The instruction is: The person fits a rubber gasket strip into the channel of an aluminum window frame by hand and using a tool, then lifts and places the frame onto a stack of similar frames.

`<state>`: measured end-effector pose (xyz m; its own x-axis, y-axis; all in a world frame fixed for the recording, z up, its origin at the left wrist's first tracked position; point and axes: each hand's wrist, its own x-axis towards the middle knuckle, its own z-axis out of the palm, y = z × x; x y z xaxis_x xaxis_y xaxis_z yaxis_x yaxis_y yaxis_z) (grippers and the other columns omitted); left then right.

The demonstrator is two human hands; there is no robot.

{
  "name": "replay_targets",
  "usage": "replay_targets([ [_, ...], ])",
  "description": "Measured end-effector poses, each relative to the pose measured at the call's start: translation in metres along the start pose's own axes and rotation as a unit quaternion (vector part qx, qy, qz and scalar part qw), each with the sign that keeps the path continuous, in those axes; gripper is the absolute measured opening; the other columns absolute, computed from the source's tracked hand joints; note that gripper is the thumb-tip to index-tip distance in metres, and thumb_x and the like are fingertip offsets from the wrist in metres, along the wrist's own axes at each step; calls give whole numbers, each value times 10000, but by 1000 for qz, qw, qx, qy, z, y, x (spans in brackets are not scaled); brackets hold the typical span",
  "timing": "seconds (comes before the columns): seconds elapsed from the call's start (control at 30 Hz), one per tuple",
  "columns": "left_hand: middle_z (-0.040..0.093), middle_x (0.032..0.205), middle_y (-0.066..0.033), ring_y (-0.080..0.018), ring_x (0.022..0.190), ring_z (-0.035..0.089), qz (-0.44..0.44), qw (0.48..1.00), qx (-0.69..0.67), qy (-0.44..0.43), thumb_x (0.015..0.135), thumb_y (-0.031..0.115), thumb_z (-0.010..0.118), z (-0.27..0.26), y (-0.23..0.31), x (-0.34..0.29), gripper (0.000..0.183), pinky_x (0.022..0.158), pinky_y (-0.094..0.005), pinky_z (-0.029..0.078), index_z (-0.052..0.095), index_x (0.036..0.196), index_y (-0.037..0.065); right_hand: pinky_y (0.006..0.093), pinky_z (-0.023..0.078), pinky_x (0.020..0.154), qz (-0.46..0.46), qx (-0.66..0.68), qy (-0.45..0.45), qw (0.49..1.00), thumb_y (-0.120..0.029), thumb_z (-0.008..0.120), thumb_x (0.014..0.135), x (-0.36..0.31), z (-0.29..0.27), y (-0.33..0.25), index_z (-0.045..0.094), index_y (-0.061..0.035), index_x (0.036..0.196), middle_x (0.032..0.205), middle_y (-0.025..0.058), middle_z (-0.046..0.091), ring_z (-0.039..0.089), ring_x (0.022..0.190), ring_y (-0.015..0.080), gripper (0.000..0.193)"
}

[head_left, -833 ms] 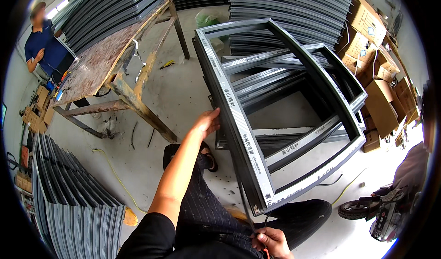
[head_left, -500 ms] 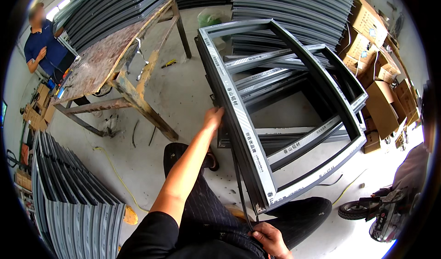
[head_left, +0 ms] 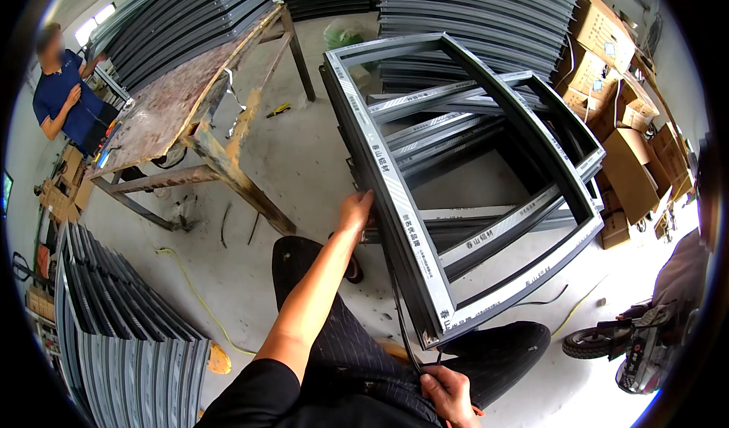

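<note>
A dark grey window frame (head_left: 392, 190) with white printed film and a curved side lies tilted in front of me, on top of other frames. My left hand (head_left: 355, 211) is closed against its left outer side; the fingertips are partly hidden at the edge. Along that same side, a thin black rubber strip (head_left: 397, 306) hangs down from just below my left hand. Its lower part runs into my right hand (head_left: 446, 391), which is closed on it over my lap, near the frame's bottom corner. Beside my right hand shows a small orange piece (head_left: 478, 410), mostly hidden.
A worn workbench (head_left: 178, 97) stands at left, with a person (head_left: 68, 94) behind it. Curved grey profiles (head_left: 140, 371) are stacked at lower left, more profiles (head_left: 478, 18) at the back. Cardboard boxes (head_left: 632, 173) pile up at right, above a small wheeled vehicle (head_left: 596, 343).
My left hand has slid a little toward me along the frame's side. The orange piece has come into sight by my right hand. The person behind the bench has shifted slightly.
</note>
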<state>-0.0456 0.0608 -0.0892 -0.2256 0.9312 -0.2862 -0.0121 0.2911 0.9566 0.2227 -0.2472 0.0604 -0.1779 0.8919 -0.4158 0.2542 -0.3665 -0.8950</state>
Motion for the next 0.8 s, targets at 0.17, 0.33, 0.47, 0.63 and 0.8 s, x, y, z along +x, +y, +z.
replay_targets([
  [0.17,539,688,-15,-146,586,540,-82,981,-155,-77,905,428,595,-3,11,-36,389,533,-286,453,606,922,39,320,510,618,49,271,-79,958,-211,549,943,10,-3,37,590,89,949,758,167,647,629,644,251,302],
  [0.33,548,721,-3,-136,626,546,-86,974,-183,-100,910,409,591,0,4,-43,379,576,-281,470,605,986,38,463,465,854,18,467,-171,868,-252,556,927,28,2,74,613,53,903,778,193,652,637,738,323,311],
  [0.47,558,732,-4,-123,648,546,-54,987,-119,-89,924,370,581,-5,-8,-35,369,601,-283,475,599,1021,14,482,399,962,-5,478,-212,853,-250,548,931,35,4,88,633,40,902,835,190,662,629,833,315,304],
  [0.63,650,813,-49,-131,636,595,-92,978,-158,-96,949,330,561,3,10,-58,326,589,-261,492,613,1005,14,384,446,906,67,362,-131,921,-191,551,938,30,0,79,632,55,913,877,154,659,620,882,265,260],
  [0.8,658,885,-63,-153,702,630,-77,982,-123,-121,943,331,571,-4,-6,-60,340,630,-281,518,599,1045,8,303,470,836,78,242,-97,962,-196,531,963,27,-5,80,632,43,932,882,99,660,619,862,187,262],
])
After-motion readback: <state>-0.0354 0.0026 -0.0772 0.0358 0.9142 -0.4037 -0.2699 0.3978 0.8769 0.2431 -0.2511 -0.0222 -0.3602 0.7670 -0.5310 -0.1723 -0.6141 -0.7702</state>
